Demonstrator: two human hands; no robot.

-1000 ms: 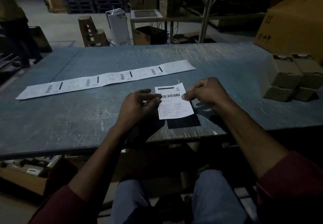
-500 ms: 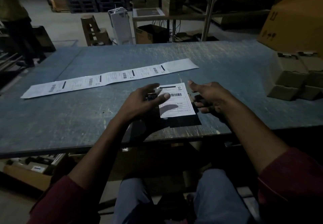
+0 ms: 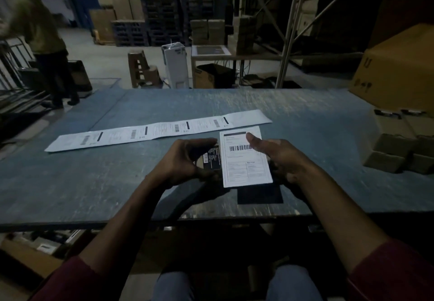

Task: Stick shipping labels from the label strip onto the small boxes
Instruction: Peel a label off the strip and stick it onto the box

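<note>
At the centre of the frame we hold a small black box [image 3: 212, 158] off the table [image 3: 94, 183], a white label [image 3: 245, 160] lying across its top. Our left hand [image 3: 183, 160] curls around the box's left side; our right hand [image 3: 279, 157] grips the right, thumb on the barcode. Just above lies the label strip [image 3: 141, 133]. Brown small boxes [image 3: 399, 150] are stacked at right.

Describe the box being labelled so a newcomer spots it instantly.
On the blue table, near its front edge, both hands hold a small black box, white label on top. The other small boxes, stacked far right, are brown.
</note>
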